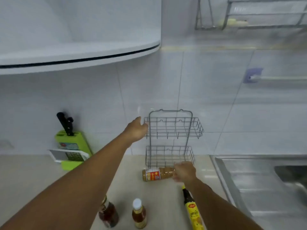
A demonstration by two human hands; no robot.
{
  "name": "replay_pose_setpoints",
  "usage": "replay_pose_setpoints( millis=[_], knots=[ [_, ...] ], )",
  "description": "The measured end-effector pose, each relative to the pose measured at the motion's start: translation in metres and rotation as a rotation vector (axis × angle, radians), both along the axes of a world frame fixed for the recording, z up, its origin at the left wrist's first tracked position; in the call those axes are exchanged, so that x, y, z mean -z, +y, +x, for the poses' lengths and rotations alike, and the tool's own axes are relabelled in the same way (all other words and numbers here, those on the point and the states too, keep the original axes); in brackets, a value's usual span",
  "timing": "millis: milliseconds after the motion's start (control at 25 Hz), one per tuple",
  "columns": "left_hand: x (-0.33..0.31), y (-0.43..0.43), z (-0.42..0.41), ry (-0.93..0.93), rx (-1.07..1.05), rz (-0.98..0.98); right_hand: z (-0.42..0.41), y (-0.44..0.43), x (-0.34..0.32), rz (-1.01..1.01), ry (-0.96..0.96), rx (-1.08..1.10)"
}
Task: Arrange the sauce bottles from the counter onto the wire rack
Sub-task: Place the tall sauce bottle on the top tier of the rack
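A grey two-tier wire rack [172, 130] stands on the counter against the tiled wall; both baskets hold nothing. My left hand [137, 129] grips the left edge of the upper basket. My right hand [183, 170] is closed around the neck of a tan sauce bottle [155, 174] with a red label, held on its side in front of the lower basket. On the near counter stand a dark red sauce bottle [108, 214] and an amber bottle with a white cap [139, 214]. A yellow-labelled dark bottle [193, 211] sits beside my right forearm.
A green knife block [73, 143] with black-handled knives and a grater [69, 156] sit at the left by the wall. A steel sink [265, 183] lies to the right. A white range hood [79, 53] overhangs above left. A dish rack [249, 15] hangs high right.
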State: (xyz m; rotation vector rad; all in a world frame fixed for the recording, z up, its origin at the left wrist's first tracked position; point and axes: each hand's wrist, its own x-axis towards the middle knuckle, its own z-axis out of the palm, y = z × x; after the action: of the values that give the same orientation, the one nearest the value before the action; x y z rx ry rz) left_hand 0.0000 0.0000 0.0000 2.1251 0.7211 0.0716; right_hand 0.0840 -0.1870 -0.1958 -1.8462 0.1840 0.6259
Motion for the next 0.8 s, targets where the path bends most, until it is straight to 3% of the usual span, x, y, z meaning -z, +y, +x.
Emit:
replay_pose_setpoints(
  millis=[80, 280, 800],
  knots=[
    [0.014, 0.004, 0.012, -0.015, -0.054, -0.019, 0.003, 0.014, 0.038, 0.056, 0.190, 0.129],
    [0.033, 0.004, 0.028, -0.044, -0.086, -0.057, 0.004, 0.046, 0.084, 0.173, 0.376, 0.285],
    [0.051, 0.014, 0.037, -0.091, -0.171, 0.028, 0.022, 0.072, 0.102, 0.211, 0.476, 0.419]
  ],
)
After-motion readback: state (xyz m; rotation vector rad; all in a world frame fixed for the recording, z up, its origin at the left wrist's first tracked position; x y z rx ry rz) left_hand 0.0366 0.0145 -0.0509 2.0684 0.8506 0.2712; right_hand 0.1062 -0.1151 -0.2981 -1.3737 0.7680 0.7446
